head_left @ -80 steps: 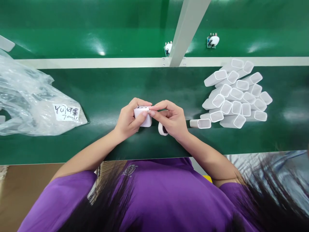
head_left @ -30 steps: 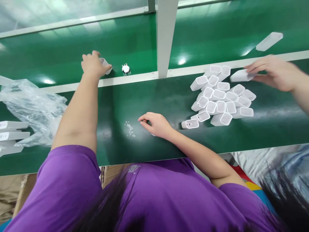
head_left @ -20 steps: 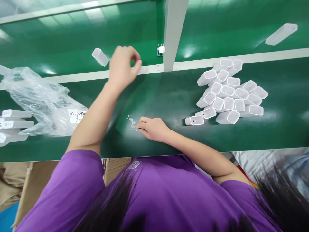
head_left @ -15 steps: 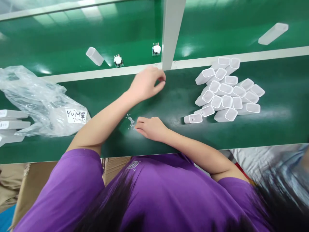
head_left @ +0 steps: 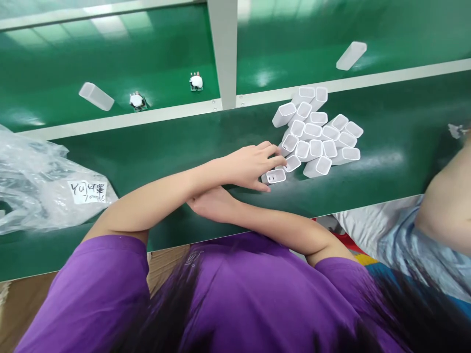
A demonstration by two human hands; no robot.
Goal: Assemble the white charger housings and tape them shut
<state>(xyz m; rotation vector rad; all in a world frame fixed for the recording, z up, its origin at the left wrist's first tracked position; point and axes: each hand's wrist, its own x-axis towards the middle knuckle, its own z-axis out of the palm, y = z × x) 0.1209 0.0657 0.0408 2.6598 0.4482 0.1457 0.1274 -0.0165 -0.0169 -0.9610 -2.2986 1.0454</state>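
Note:
My left hand (head_left: 255, 164) is stretched across to the right, its fingers spread around the near end of a translucent white plastic tube (head_left: 276, 176) lying at the front of a cluster of similar tubes (head_left: 315, 148). Two small dark slots show inside that tube. The fingertips are at its edge and at the tube just behind; I cannot tell whether they touch. Beneath my left forearm, my right hand (head_left: 213, 203) rests low over the green table (head_left: 172, 223), its fingers hidden. The small clear granules there are covered from view.
A clear plastic bag (head_left: 47, 181) with a handwritten label lies at left. Behind the metal rail (head_left: 147, 114) are two small circuit boards with white domes (head_left: 137, 101) (head_left: 196, 82) and single tubes (head_left: 96, 95) (head_left: 351, 55). Part of another person (head_left: 449, 201) shows at right.
My left hand has swung right and down from near the rail to the tube cluster, its fingers spreading. My right hand's fingers are now behind my left forearm. The view has shifted right.

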